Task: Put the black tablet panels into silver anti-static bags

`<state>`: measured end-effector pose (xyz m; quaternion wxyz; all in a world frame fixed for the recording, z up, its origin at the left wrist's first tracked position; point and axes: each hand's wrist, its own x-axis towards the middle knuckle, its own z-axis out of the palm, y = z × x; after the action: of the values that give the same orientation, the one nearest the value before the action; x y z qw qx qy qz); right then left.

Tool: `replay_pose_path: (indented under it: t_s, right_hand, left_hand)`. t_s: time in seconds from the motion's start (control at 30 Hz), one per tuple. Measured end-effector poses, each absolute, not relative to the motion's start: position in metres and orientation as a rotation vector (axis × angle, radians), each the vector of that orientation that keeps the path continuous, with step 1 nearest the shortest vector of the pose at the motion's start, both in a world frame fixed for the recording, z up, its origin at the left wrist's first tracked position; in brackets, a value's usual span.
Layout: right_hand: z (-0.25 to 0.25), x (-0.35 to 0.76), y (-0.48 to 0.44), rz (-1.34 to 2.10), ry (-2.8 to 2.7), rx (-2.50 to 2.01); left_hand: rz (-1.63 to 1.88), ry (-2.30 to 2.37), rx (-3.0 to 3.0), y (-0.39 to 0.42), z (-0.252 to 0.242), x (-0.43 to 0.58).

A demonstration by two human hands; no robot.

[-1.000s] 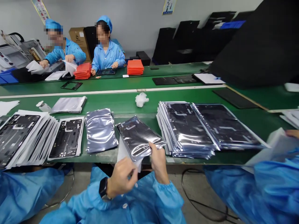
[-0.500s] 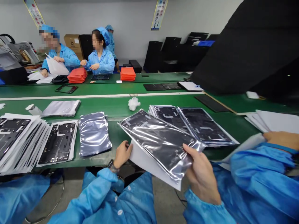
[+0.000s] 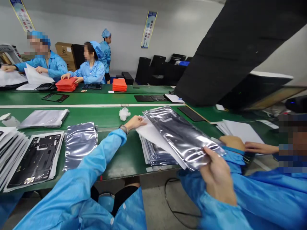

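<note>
Starting at the far left, a pile of white sheets (image 3: 14,159) leans beside a dark panel (image 3: 35,158) lying on white paper, with a plastic pack (image 3: 44,118) behind; across the way a co-worker (image 3: 56,65) in blue handles white paper, and next along another co-worker (image 3: 94,73) has both hands at an orange stack (image 3: 66,84)! Coming rightward, shiny silver bags (image 3: 80,143) lie flat on the green desk (image 3: 120,166), the person's left sleeve crossing over their lower corner, and up at the end of that arm is the left hand (image 3: 135,122), fingers narrow, right at the corner of a white sheet (image 3: 155,137), though whether they pinch it I cannot tell; a crumpled white wad (image 3: 124,114) sits just behind that hand. Now the big one: a shiny bag (image 3: 178,131) with a dark panel inside, slanting over the sheet and above a stack of similar bags (image 3: 158,155), and here at its near right end is the right hand (image 3: 217,172), thumb on top, fingers closed on the bag! Just beyond, a neighbour's hand (image 3: 231,142) sits near loose white papers (image 3: 243,131) at the far right
</note>
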<state>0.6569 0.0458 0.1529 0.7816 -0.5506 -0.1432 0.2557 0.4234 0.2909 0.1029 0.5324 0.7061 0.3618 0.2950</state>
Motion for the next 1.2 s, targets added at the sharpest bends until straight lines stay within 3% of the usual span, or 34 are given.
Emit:
replay_pose_path:
  t_s: [0.23, 0.37, 0.7, 1.0, 1.2]
  right_hand:
    - [0.053, 0.654, 0.034, 0.726, -0.235, -1.168]
    - [0.026, 0.661, 0.008, 0.745, -0.199, -1.231]
    - [0.049, 0.67, 0.038, 0.904, -0.304, -1.128]
    - [0.048, 0.66, 0.072, 1.076, -0.466, -1.124]
    - [0.048, 0.672, 0.071, 1.103, -0.537, -1.577]
  left_hand:
    - [0.578, 0.837, 2.018, 0.363, 0.118, 0.505]
    - [0.549, 0.854, 2.122, 0.378, 0.106, 0.517]
    - [0.58, 0.986, 2.083, 0.388, 0.098, 0.509]
    - [0.761, 1.204, 1.906, 0.393, 0.094, 0.419]
    - [0.7, 1.072, 1.963, 0.331, 0.101, 0.354]
